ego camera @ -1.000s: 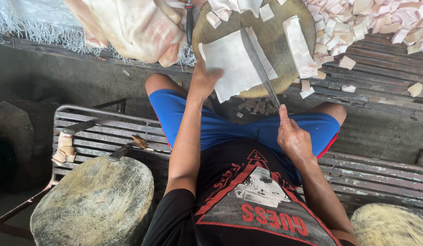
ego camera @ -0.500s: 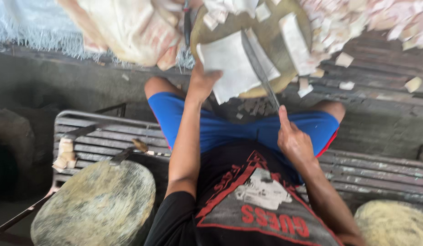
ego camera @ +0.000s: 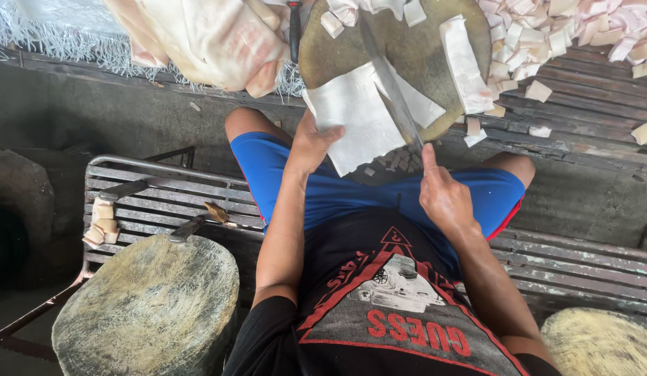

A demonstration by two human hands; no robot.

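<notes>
Two hands work at the round chopping block, upper centre of frame: left hand presses the white slab flat, right hand clenches the long knife; best keep left fingertips clear of the blade.

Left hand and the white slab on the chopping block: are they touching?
Touching. The head view shows the left hand pressed on the near edge of the white slab, with no gap, while the right hand grips the knife.
</notes>
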